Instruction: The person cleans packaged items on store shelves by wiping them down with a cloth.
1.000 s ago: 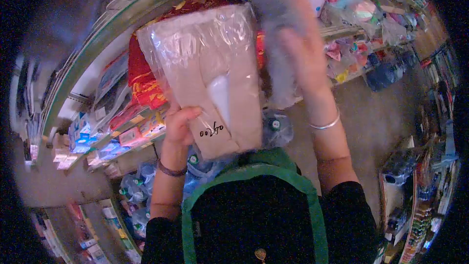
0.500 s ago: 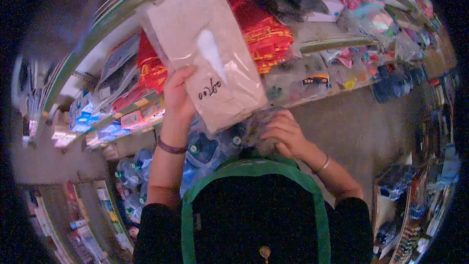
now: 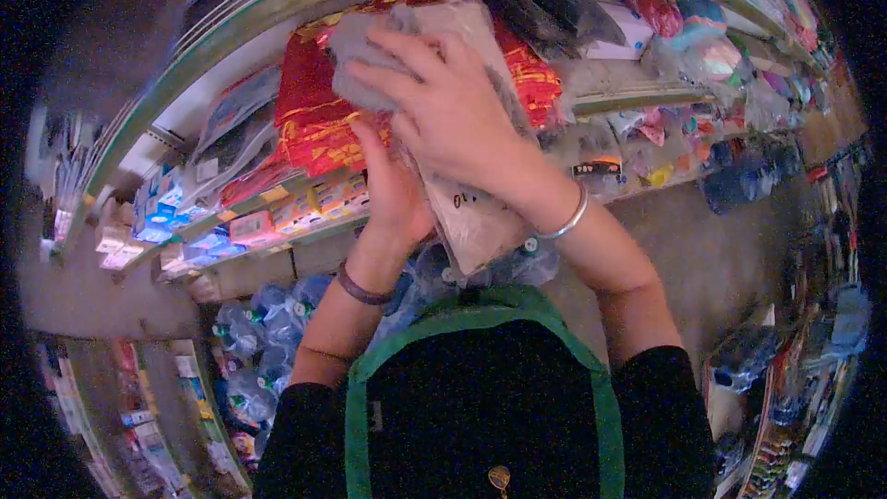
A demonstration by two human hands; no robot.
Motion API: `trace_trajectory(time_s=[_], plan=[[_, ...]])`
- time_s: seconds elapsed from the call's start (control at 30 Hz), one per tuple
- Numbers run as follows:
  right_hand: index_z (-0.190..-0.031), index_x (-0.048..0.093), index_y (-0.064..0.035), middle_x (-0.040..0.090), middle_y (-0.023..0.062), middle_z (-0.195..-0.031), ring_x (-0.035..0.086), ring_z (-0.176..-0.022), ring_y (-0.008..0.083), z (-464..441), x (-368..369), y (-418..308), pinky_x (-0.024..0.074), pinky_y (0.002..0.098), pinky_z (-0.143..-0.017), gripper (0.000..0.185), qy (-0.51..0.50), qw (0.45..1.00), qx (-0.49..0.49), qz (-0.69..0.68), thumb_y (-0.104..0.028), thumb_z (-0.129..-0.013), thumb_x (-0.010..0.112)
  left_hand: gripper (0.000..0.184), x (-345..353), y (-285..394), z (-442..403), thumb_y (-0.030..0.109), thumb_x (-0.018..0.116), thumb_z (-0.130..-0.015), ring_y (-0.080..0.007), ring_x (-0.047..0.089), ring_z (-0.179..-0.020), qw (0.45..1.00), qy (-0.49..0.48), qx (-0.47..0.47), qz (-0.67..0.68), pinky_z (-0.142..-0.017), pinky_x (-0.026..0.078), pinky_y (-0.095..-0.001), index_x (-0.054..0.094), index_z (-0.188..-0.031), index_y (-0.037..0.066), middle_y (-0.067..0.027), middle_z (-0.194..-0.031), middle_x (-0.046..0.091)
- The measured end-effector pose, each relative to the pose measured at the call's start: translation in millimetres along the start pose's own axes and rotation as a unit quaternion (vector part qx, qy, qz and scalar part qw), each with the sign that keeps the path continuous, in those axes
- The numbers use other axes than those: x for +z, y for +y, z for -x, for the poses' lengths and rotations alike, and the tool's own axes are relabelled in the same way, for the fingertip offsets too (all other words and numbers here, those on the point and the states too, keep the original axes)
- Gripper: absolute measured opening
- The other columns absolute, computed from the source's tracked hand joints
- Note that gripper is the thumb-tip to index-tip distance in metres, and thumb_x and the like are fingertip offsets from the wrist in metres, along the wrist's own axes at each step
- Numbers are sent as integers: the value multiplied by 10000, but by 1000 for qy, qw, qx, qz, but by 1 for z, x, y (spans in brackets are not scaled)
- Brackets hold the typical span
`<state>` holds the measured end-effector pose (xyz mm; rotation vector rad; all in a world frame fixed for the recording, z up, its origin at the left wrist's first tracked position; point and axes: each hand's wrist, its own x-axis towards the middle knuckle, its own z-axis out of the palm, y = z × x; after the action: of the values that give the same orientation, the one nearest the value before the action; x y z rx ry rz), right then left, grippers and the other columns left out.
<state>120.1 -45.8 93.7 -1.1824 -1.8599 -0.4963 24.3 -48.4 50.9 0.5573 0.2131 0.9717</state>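
My left hand (image 3: 395, 183) supports a flat, plastic-wrapped pack of tissues (image 3: 476, 226) from below and its left side, thumb up along the edge. Part of a handwritten black number shows on the pack's wrapper. My right hand (image 3: 462, 115) lies across the upper part of the pack, holding a grey cloth (image 3: 365, 51) against its surface with the fingers somewhat apart. The pack's middle is hidden under this hand. Behind the pack, a stack of red and yellow plastic-wrapped goods (image 3: 319, 115) sits on the shelf.
A long shelf (image 3: 614, 97) curves across the front, carrying dark bags (image 3: 531, 5) and small boxes (image 3: 157, 212). Bottles in plastic wrap (image 3: 268, 314) stand below to the left. More stocked shelving (image 3: 776, 407) rises at the right, and a green-edged black apron (image 3: 480, 397) covers my front.
My right hand has moved up from beside the pack's lower corner and now presses the grey cloth on its top. The pack has shifted slightly right and down, still in my left hand.
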Motion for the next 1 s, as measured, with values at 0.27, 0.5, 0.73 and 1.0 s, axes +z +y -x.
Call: trace_trajectory(time_s=[0.27,0.5,0.73,1.0], plan=[[-997,572,-107,478,42,-1106,442,-872,261,45,1,-32,409,345,-756,429,-110,993,-19,-33,-89,-569,580,715,-55,22,-12,632,258,-797,-271,402,-1128,959,-231,25,162,-954,320,-410,362,-1242,82,-103,-1248,407],[-920,595,-102,506,50,-1026,457,-839,263,93,-23,-43,413,356,-728,356,-143,985,-14,-99,-87,-566,572,434,-34,28,-14,233,389,-857,-299,417,-1114,993,99,71,-2,-959,307,-438,337,-1225,10,-153,-1219,425],[-977,568,-80,512,100,-1071,459,-972,307,168,-25,14,398,410,-829,297,-99,950,244,-169,-153,-693,522,408,-50,43,-35,155,420,-810,-323,421,-1103,988,82,109,74,-964,290,-460,380,-1184,-2,-160,-1180,460],[-1300,199,-4,322,164,-1288,335,-1169,269,123,-28,-17,265,355,-978,652,228,633,423,-607,-187,-771,532,394,-35,12,-19,179,412,-811,-315,417,-1106,983,68,127,110,-970,270,-468,412,-1160,-4,-150,-1176,468]])
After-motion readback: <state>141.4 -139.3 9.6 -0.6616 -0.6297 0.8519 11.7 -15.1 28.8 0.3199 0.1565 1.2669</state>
